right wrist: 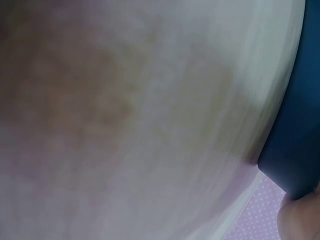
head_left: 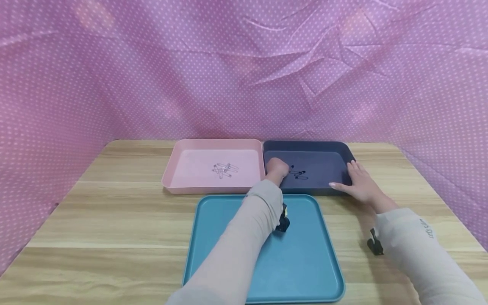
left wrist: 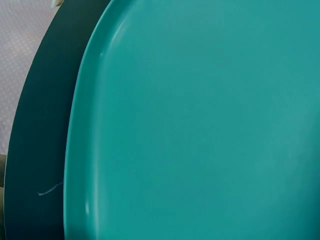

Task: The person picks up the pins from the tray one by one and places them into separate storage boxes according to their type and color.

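My left hand (head_left: pixel 277 167) reaches down into the left part of the dark blue tray (head_left: pixel 324 159). It looks like a fist from behind; its fingertips are hidden, so anything between them cannot be seen. Just right of it lie several small black pieces shaped like safety pins (head_left: pixel 301 173). At the dark tray's right front corner rests my right hand (head_left: pixel 360 182), fingers spread over the side rim and thumb on the near rim. Part of a fingertip (right wrist: pixel 300 217) touches the tray's outer wall in the right wrist view. The left wrist view shows no fingers of the left hand.
A pink tray (head_left: pixel 190 186) adjoins the dark one on the left and holds a small pile of similar pin-shaped pieces (head_left: pixel 225 169). Nearer lies a flat teal tray (head_left: pixel 293 271), beneath the left forearm. All stand on a wooden table (head_left: pixel 114 220); a dotted pink cloth (head_left: pixel 244 84) hangs behind.
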`<state>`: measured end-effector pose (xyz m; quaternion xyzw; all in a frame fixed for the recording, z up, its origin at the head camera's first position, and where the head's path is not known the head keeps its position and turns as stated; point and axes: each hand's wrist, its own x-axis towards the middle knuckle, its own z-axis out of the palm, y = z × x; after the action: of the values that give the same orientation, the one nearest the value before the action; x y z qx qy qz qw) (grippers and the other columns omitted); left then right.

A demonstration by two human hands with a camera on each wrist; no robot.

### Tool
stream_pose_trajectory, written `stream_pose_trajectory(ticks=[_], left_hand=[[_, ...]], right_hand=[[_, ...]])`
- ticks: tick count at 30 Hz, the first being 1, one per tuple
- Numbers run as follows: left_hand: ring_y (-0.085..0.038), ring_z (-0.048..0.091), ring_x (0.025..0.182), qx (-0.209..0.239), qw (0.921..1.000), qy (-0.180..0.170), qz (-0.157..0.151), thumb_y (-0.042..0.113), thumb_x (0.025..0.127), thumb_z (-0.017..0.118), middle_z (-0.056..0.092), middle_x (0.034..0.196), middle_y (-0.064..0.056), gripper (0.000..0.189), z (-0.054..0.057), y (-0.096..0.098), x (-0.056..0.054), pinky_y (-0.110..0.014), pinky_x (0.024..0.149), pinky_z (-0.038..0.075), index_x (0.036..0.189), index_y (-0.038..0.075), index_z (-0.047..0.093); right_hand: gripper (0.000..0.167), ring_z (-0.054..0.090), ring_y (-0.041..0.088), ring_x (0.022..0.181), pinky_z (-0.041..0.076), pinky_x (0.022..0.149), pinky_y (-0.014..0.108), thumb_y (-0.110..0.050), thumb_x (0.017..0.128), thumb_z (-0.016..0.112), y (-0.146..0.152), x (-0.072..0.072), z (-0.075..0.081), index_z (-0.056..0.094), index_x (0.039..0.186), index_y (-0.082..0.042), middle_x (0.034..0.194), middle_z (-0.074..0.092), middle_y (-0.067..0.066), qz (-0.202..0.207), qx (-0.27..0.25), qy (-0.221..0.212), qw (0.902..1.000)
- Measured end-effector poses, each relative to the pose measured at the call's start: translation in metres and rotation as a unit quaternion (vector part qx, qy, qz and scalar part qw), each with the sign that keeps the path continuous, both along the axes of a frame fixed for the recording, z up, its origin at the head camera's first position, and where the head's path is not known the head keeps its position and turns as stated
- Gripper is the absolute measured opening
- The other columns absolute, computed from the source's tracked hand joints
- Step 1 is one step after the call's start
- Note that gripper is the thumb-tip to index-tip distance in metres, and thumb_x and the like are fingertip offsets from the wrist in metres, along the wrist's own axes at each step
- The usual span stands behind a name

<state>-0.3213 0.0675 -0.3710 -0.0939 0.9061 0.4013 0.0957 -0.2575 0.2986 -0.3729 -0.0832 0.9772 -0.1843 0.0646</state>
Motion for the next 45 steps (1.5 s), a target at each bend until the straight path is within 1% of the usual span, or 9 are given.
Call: stream_pose_trajectory(ticks=[6,10,17,22,25,28,31,38,45], left_hand=[[-0.017,0.052,0.074,0.012,0.9999,0.007,0.000,0.014,0.078,0.055,0.059,0.083,-0.008,0.015,0.001,-0.005,0.005,-0.026,0.067,0.045,0.081,0.002,0.062],[-0.017,0.052,0.074,0.025,0.9997,0.007,0.003,0.017,0.078,0.057,0.059,0.082,-0.008,0.018,0.003,-0.007,0.008,-0.026,0.068,0.044,0.085,0.001,0.063],[-0.018,0.051,0.079,0.028,0.9989,0.018,-0.032,0.017,0.078,0.058,0.059,0.095,-0.010,0.026,0.011,-0.005,0.014,-0.026,0.072,0.044,0.095,-0.003,0.061],[-0.017,0.049,0.070,0.046,0.9979,-0.001,-0.045,0.018,0.080,0.058,0.058,0.089,-0.008,0.025,0.018,-0.010,0.018,-0.026,0.062,0.043,0.095,-0.001,0.062],[-0.016,0.050,0.070,0.045,0.9956,0.006,-0.082,0.020,0.081,0.058,0.059,0.088,-0.006,0.024,0.025,-0.015,0.018,-0.025,0.061,0.043,0.094,0.000,0.063],[-0.017,0.053,0.079,0.053,0.9902,0.020,-0.128,0.020,0.082,0.057,0.061,0.094,-0.007,0.022,0.033,-0.021,0.019,-0.027,0.067,0.045,0.093,0.002,0.064],[-0.018,0.054,0.088,0.069,0.9852,0.022,-0.155,0.019,0.082,0.057,0.060,0.100,-0.006,0.022,0.041,-0.029,0.022,-0.030,0.075,0.044,0.096,0.003,0.064],[-0.016,0.053,0.092,0.118,0.9781,-0.018,-0.171,0.020,0.083,0.057,0.059,0.097,-0.003,0.022,0.052,-0.051,0.028,-0.035,0.087,0.038,0.099,0.006,0.062],[-0.016,0.053,0.092,0.099,0.9722,-0.023,-0.211,0.023,0.084,0.056,0.059,0.098,-0.001,0.026,0.057,-0.074,0.038,-0.035,0.087,0.039,0.105,0.008,0.058]], right_hand=[[0.100,-0.009,0.040,0.124,0.001,0.097,0.055,-0.058,0.078,0.047,-0.001,0.001,0.001,0.001,0.132,0.013,0.136,-0.006,0.031,0.004,0.002,0.002,1.0000],[0.100,-0.009,0.041,0.124,0.001,0.097,0.054,-0.058,0.078,0.047,-0.002,0.002,0.001,0.000,0.131,0.013,0.136,-0.006,0.031,0.003,0.003,0.000,1.0000],[0.101,-0.008,0.041,0.124,0.001,0.097,0.055,-0.058,0.078,0.047,-0.002,0.004,0.003,0.000,0.131,0.014,0.136,-0.007,0.031,0.005,0.001,-0.001,1.0000],[0.101,-0.009,0.042,0.124,0.001,0.097,0.055,-0.058,0.078,0.047,-0.001,0.004,0.002,-0.001,0.131,0.013,0.136,-0.008,0.031,0.005,0.001,-0.004,1.0000],[0.101,-0.009,0.041,0.124,0.001,0.097,0.055,-0.058,0.078,0.048,0.001,0.004,0.002,0.000,0.131,0.013,0.136,-0.008,0.031,0.003,-0.001,-0.003,1.0000],[0.101,-0.009,0.041,0.124,0.001,0.097,0.055,-0.058,0.078,0.047,0.002,0.004,0.002,0.000,0.131,0.014,0.136,-0.008,0.031,0.001,-0.002,-0.005,1.0000],[0.102,-0.011,0.041,0.124,0.000,0.096,0.055,-0.058,0.078,0.047,0.002,0.004,0.004,-0.001,0.131,0.014,0.135,-0.009,0.032,0.001,-0.003,-0.011,0.9999],[0.102,-0.010,0.041,0.124,0.000,0.098,0.053,-0.059,0.078,0.047,-0.002,0.001,0.003,0.000,0.130,0.015,0.135,-0.006,0.033,0.006,0.002,-0.009,0.9999],[0.104,-0.011,0.040,0.124,-0.001,0.097,0.054,-0.061,0.077,0.045,-0.002,0.000,0.002,-0.001,0.131,0.014,0.135,-0.008,0.032,-0.003,0.005,-0.015,0.9999]])
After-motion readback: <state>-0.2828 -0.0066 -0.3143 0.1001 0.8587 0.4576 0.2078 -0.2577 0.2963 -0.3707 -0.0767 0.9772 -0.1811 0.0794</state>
